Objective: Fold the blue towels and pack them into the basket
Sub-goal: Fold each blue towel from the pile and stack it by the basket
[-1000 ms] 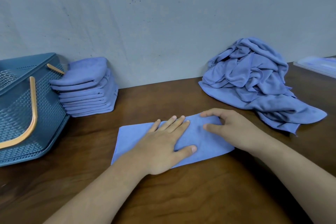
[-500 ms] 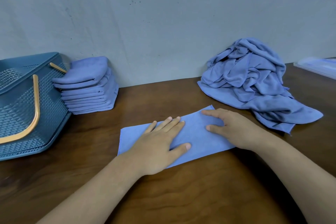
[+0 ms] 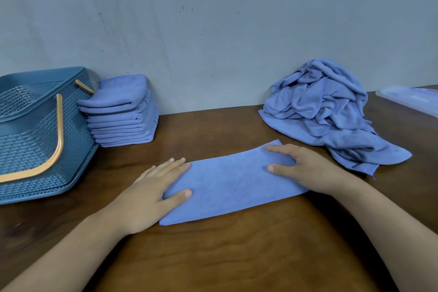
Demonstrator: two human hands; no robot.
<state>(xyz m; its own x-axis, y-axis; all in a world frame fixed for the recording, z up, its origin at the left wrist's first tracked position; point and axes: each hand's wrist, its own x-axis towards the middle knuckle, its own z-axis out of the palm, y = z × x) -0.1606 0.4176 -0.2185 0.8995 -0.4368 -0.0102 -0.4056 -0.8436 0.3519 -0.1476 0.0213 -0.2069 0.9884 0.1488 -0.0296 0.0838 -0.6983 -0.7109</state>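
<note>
On the folded towel (image 3: 232,182), left hand (image 3: 151,194) has slid leftward; right hand (image 3: 308,168) stays; fingers (image 3: 173,168) flat.

- Plain periwinkle blue, unpatterned: flat towel (image 3: 232,185).
- Same blue on the folded stack (image 3: 123,118) and the crumpled heap (image 3: 327,114), darker in the creases.
- Teal blue with a woven-look grid of small holes: basket (image 3: 35,144); pale orange on its handle (image 3: 59,125).
- Dark brown with wavy wood grain: table (image 3: 237,256).
- Pale grey-blue, flecked with dark specks: wall (image 3: 213,31).
</note>
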